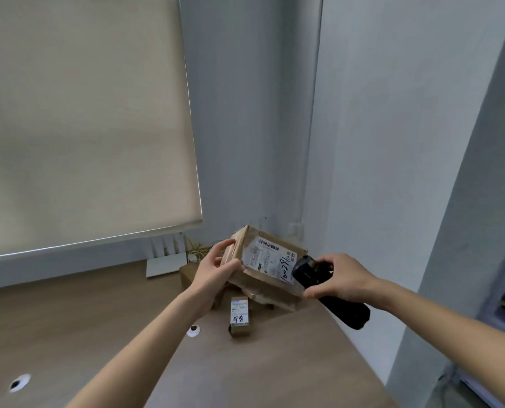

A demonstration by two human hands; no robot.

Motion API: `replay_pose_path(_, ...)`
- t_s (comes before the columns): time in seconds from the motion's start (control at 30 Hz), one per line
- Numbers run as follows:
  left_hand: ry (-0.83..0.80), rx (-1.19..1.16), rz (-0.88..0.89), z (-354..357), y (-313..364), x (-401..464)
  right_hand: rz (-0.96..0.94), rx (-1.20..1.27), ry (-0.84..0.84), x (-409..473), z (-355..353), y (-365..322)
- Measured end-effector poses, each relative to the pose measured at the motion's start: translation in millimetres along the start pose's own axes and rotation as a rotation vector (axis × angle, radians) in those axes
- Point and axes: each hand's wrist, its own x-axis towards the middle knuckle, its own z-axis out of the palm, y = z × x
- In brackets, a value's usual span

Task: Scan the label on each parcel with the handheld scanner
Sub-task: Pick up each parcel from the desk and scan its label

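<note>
A small parcel (239, 318) lies on the desk (274, 363), below and between both grips. The right hand (344, 278) grips the black scanner (322, 285), its head touching the label (270, 260). The left hand (216, 267) holds the cardboard parcel (263, 266) tilted by its left end.

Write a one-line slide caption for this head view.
Left hand tilts a cardboard parcel while the right hand aims a black scanner at its label.
</note>
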Motion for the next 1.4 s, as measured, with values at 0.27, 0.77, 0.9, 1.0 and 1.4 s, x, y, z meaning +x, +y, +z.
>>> replay_pose_path(0.27,0.016,0.093,0.081,0.3,-8.3,-8.8,0.044,-0.200,-0.104,1.9,2.6,-20.2)
replay_pose_path(0.77,0.097,0.214,0.078,-7.5,-18.9,-18.8,0.107,-0.101,-0.207,2.7,8.8,-24.7)
replay_pose_path(0.9,0.110,0.210,0.091,-8.7,-18.8,-27.2,0.093,-0.075,-0.230,0.1,10.0,-28.4)
replay_pose_path(1.0,0.116,0.191,0.102,-11.5,-19.4,-36.8,0.081,-0.074,-0.259,-1.1,11.5,-31.6)
replay_pose_path(1.4,0.270,0.151,0.130,-79.7,-22.4,-101.5,-0.041,-0.105,-0.339,-12.5,58.8,-89.7)
